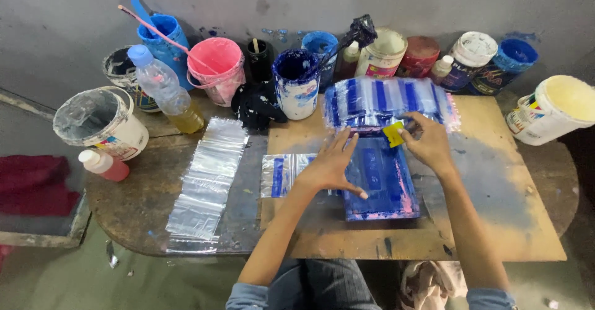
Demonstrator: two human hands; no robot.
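Note:
My left hand (331, 164) lies flat, fingers spread, on the left edge of a small blue-inked printing screen (382, 189) that rests on a wooden board (496, 223). My right hand (426, 141) pinches a small yellow scraper (393, 134) at the screen's top edge. A clear plastic bag with blue print (282, 173) sticks out from under the screen on the left. A row of printed blue-striped bags (387, 99) lies spread just beyond the screen.
A strip of blank clear bags (207, 177) lies left of the board. Paint tubs, cans and bottles line the wall: a pink bucket (217, 68), a blue-smeared can (296, 84), a white bucket (102, 121), a plastic bottle (164, 90), a cream tub (555, 108).

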